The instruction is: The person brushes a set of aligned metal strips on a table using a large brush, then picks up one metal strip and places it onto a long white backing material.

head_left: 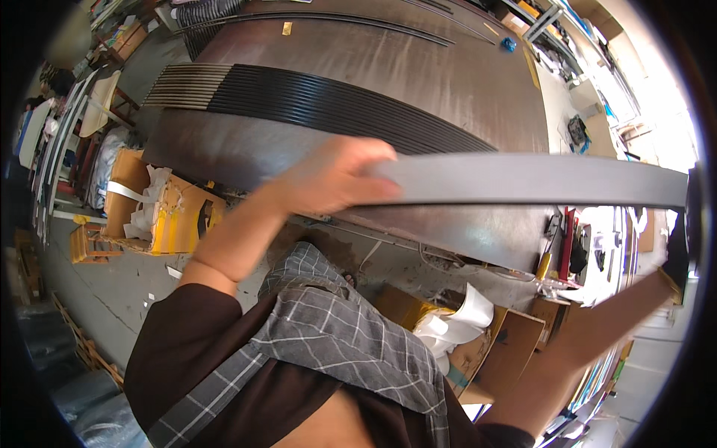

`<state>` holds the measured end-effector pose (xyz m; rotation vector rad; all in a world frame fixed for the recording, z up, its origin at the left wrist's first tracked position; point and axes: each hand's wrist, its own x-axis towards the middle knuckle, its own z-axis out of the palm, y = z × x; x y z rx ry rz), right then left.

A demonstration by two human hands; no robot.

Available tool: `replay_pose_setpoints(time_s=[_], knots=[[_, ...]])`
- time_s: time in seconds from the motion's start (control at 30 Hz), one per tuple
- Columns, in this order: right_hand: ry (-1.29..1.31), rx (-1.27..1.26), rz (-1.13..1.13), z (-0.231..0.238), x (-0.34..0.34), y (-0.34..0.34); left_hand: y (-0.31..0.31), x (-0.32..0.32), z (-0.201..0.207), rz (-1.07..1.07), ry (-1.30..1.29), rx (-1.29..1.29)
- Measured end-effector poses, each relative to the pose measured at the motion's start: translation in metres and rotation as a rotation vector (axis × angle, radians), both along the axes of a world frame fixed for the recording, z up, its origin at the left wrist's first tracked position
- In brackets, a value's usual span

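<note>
My left hand (340,175) is closed round the near end of a long, flat grey bar (530,179). Its fingers go over the top edge, with the thumb along the lower side. The bar stretches level to the right rim of the picture, above the table. My right forearm (597,332) reaches out to the right, toward the bar's far end. Something dark covers the right hand's place at the rim, so its fingers cannot be made out. On the table behind the bar lies a row of thin black rods (321,104) with bare, lighter left ends.
The large brown metal table (418,71) carries more long rods (358,22) at its far side. Open cardboard boxes stand on the floor, one at left (175,213) and one with white foam (515,351) near my legs. Cluttered shelves line the right.
</note>
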<state>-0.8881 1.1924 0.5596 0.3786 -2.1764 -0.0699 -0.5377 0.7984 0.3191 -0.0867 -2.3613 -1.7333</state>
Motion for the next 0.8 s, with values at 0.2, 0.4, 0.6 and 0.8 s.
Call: replay_pose_setpoints(time_s=[0.2,0.4,0.6,0.8], knots=[[-1.164,0.207,0.183,-0.351,0.035,-0.080,-0.158,0.076,-0.032,0.100,-0.544,-0.394],[-1.324,-0.343,0.093,-0.525,0.219,-0.236,-0.300,0.131,-0.195,0.027,-0.876,-0.474],[-1.190,-0.476,0.436,-0.549,0.216,-0.274,-0.353,0.147,-0.233,0.104,-0.727,-0.452],[-1.373,-0.196,0.325,-0.516,0.194,-0.237,-0.334,0.126,-0.216,0.205,-0.683,-0.542]])
